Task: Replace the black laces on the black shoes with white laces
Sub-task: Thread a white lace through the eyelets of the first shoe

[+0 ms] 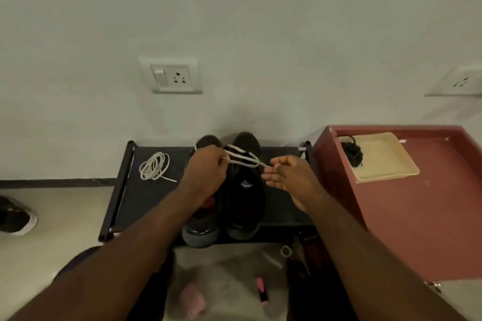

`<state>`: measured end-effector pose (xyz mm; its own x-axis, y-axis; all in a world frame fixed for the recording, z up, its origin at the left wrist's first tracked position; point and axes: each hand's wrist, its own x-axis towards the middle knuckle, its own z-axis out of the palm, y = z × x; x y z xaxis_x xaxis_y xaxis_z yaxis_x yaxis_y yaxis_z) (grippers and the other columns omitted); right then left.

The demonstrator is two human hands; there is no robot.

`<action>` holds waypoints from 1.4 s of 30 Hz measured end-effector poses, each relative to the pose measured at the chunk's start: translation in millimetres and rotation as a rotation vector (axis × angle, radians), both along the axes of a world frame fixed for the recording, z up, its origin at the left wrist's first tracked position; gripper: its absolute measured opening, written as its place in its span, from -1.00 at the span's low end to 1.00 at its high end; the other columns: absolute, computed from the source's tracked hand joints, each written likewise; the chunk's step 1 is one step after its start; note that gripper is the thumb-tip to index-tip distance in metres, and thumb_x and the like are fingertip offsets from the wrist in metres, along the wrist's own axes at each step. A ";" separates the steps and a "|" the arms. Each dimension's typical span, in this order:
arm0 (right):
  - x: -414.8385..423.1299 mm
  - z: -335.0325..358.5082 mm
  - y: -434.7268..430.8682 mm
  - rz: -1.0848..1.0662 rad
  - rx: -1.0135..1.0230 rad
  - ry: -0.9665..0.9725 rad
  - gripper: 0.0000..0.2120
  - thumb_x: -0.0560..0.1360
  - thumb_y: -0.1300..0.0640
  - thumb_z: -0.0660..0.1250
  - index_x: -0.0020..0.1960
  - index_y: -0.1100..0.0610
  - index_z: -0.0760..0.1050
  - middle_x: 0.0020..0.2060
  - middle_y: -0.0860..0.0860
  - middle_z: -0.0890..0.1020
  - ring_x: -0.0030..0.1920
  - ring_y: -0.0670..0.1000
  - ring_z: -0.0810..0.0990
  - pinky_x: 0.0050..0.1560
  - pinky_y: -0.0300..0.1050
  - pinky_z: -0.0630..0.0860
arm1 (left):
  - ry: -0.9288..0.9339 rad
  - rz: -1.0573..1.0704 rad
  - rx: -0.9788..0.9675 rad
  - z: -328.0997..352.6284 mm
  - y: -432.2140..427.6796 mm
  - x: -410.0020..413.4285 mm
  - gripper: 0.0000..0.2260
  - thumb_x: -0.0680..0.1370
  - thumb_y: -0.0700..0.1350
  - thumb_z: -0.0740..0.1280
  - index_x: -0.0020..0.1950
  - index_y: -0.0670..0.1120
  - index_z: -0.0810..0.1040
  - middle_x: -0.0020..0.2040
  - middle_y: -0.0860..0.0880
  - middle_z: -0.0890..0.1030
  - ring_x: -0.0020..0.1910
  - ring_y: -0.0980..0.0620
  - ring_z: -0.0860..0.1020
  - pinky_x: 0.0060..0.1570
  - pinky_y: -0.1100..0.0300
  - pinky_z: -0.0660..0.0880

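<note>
Black shoes point(245, 203) are parked side by side on a low rack point(146, 195), toes to the wall, and a person is leaning over them. The white lace point(242, 157) runs in a couple of loose strands over the front of the right-side shoe, strung between both hands. The left hand point(206, 167) hovers above the left shoe with fingers curled in, pinching one end of it. The right hand point(292, 174), just right of the shoes, nips the other end between thumb and forefinger, other fingers loosely spread. Can't tell which eyelets it goes through, too blurry.

Left of the shoes, a spare lace point(154, 165) lies coiled on the rack. Off to the shoes' right is a dark red cabinet point(417, 216), and on it a cream tray point(386, 164) with the black laces point(353, 152) bunched in its far left corner. A socket point(173, 78) is on the wall above and left of the shoes.
</note>
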<state>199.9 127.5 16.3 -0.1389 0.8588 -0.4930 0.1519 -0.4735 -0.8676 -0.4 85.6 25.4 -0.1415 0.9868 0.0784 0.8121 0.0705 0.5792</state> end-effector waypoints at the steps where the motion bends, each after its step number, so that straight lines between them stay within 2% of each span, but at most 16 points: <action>1: 0.9 -9.8 1.7 0.003 -0.043 -0.002 -0.75 0.66 0.34 0.13 0.32 0.33 0.35 -0.02 0.22 0.63 -0.15 0.09 0.68 -0.16 -0.11 0.63 | -0.035 0.014 0.012 -6.3 1.2 3.1 -0.87 0.55 -0.23 0.35 -0.12 -0.23 0.66 -0.16 -0.20 0.64 -0.15 -0.17 0.59 -0.11 0.07 0.44; 3: -2.3 -19.1 13.6 0.053 -0.126 -0.031 -0.72 0.66 0.32 0.16 0.36 0.29 0.30 -0.03 0.20 0.64 -0.18 0.08 0.68 -0.19 -0.12 0.62 | -0.078 0.031 0.037 -16.0 10.3 6.9 -0.87 0.55 -0.23 0.34 -0.13 -0.24 0.66 -0.19 -0.18 0.64 -0.20 -0.12 0.59 -0.18 0.22 0.40; 5: -4.2 -14.1 35.8 0.037 -0.027 -0.012 -0.78 0.66 0.28 0.18 0.29 0.26 0.35 0.02 0.18 0.66 -0.17 0.08 0.68 -0.15 -0.10 0.60 | -0.114 0.079 0.082 -20.8 23.1 5.7 -0.86 0.57 -0.20 0.33 -0.08 -0.20 0.67 -0.18 -0.13 0.64 -0.23 -0.03 0.58 -0.20 0.31 0.36; 8: -1.7 25.6 66.9 -0.290 0.580 0.105 -0.88 0.61 0.27 0.23 0.13 0.13 0.39 0.01 0.08 0.70 0.00 0.09 0.70 0.07 -0.06 0.59 | -0.152 0.162 0.173 -22.6 38.8 -2.8 -0.86 0.59 -0.16 0.32 -0.04 -0.17 0.66 -0.13 -0.07 0.65 -0.19 0.04 0.58 -0.15 0.25 0.44; 10: 2.1 31.1 73.3 -0.429 0.786 0.116 -0.83 0.63 0.29 0.19 0.21 0.18 0.33 -0.03 0.09 0.69 0.00 0.13 0.69 0.07 -0.05 0.58 | -0.166 0.189 0.163 -27.3 44.7 -7.0 -0.87 0.59 -0.16 0.32 -0.01 -0.16 0.66 -0.09 -0.05 0.66 -0.14 0.07 0.59 -0.11 0.28 0.45; 12: 1.2 12.2 66.6 -0.370 0.620 0.056 -0.80 0.65 0.29 0.16 0.25 0.15 0.30 -0.08 0.11 0.70 -0.06 0.11 0.70 -0.01 -0.06 0.60 | -0.189 0.160 0.092 -34.2 45.5 -4.1 -0.89 0.58 -0.16 0.33 0.01 -0.12 0.66 -0.08 -0.02 0.66 -0.12 0.09 0.60 -0.09 0.29 0.49; 15: -9.8 -18.1 63.4 -0.082 0.306 -0.068 -0.81 0.66 0.28 0.16 0.20 0.04 0.35 -0.17 0.10 0.70 -0.21 0.07 0.69 -0.17 -0.10 0.58 | -0.162 0.069 -0.008 -47.4 47.1 7.2 -0.91 0.56 -0.18 0.36 -0.02 -0.14 0.65 -0.10 -0.05 0.66 -0.12 0.03 0.60 -0.04 0.10 0.55; 19: -19.9 -29.8 76.3 0.230 0.298 -0.273 -0.80 0.65 0.24 0.20 0.03 0.03 0.57 -0.18 0.00 0.66 -0.23 -0.09 0.64 -0.24 -0.25 0.56 | -0.089 0.010 -0.111 -59.4 49.1 9.3 -0.88 0.55 -0.11 0.39 0.04 -0.11 0.66 -0.05 -0.01 0.65 -0.09 0.07 0.59 -0.04 0.17 0.53; 21: -23.6 -36.6 73.9 0.366 0.320 -0.420 -0.92 0.60 0.13 0.34 0.05 0.04 0.59 -0.12 -0.05 0.65 -0.14 -0.15 0.61 -0.18 -0.32 0.54 | -0.078 0.007 -0.138 -61.6 49.6 8.0 -0.87 0.55 -0.08 0.39 0.03 -0.09 0.66 -0.08 0.02 0.65 -0.12 0.11 0.58 -0.09 0.24 0.50; 23: -26.8 -42.8 69.5 0.491 0.334 -0.529 -0.82 0.50 0.02 0.46 0.07 0.02 0.58 -0.09 -0.08 0.63 -0.09 -0.15 0.59 -0.07 -0.28 0.55 | -0.099 0.017 -0.152 -61.2 50.8 8.3 -0.90 0.54 -0.08 0.40 0.00 -0.07 0.66 -0.12 0.06 0.64 -0.16 0.16 0.57 -0.16 0.38 0.44; 25: -31.0 -47.3 70.0 0.553 0.422 -0.610 -0.81 0.49 0.04 0.47 0.02 0.12 0.62 -0.13 -0.04 0.64 -0.14 -0.12 0.60 -0.05 -0.13 0.59 | -0.119 0.045 -0.179 -60.7 53.5 8.0 -0.96 0.54 -0.08 0.40 -0.06 -0.03 0.63 -0.17 0.12 0.60 -0.20 0.20 0.55 -0.23 0.50 0.36; 28: -31.5 -51.0 74.9 0.530 0.481 -0.633 -0.90 0.57 0.13 0.36 -0.06 0.13 0.63 -0.19 -0.02 0.64 -0.21 -0.09 0.60 -0.09 -0.10 0.61 | -0.163 0.090 -0.208 -62.6 56.0 3.9 -0.92 0.55 -0.12 0.39 -0.14 0.00 0.57 -0.25 0.15 0.58 -0.26 0.21 0.55 -0.32 0.52 0.36; 32: -18.3 -42.9 90.2 0.085 0.384 -0.343 -0.90 0.58 0.17 0.32 -0.10 0.12 0.56 -0.23 0.01 0.64 -0.27 -0.07 0.63 -0.28 -0.21 0.54 | -0.225 0.120 -0.202 -63.2 55.4 -1.6 -0.91 0.55 -0.18 0.38 -0.12 -0.01 0.58 -0.23 0.12 0.60 -0.23 0.21 0.56 -0.28 0.53 0.39; 35: -13.2 -37.4 95.7 -0.084 0.295 -0.097 -0.87 0.58 0.25 0.28 -0.12 0.19 0.55 -0.27 0.04 0.64 -0.36 -0.03 0.57 -0.37 -0.19 0.50 | -0.241 0.108 -0.193 -65.1 54.1 -1.8 -0.92 0.55 -0.20 0.39 0.01 -0.09 0.63 -0.20 0.16 0.58 -0.18 0.24 0.56 -0.21 0.56 0.40; 38: -15.5 -36.8 93.2 -0.024 0.262 -0.056 -0.82 0.59 0.25 0.23 -0.12 0.16 0.57 -0.26 0.04 0.65 -0.35 -0.01 0.57 -0.39 -0.21 0.49 | -0.218 0.073 -0.192 -64.1 54.6 -0.9 -0.86 0.55 -0.10 0.40 0.08 -0.08 0.65 -0.13 0.11 0.63 -0.14 0.21 0.59 -0.21 0.55 0.39; 42: -15.6 -46.1 91.6 0.217 0.224 -0.282 -0.75 0.66 0.24 0.12 0.11 0.09 0.58 -0.06 -0.01 0.66 -0.28 -0.12 0.64 -0.26 -0.22 0.56 | -0.160 0.021 -0.173 -60.9 55.1 -1.2 -0.86 0.54 -0.03 0.41 -0.01 -0.06 0.67 -0.20 0.11 0.62 -0.22 0.21 0.56 -0.27 0.49 0.40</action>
<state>184.3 219.0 -29.8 -0.2146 0.9149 -0.3419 0.4736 -0.2086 -0.8557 -1.6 140.7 -35.5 -0.1590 0.9803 -0.1171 0.7081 0.1959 0.6784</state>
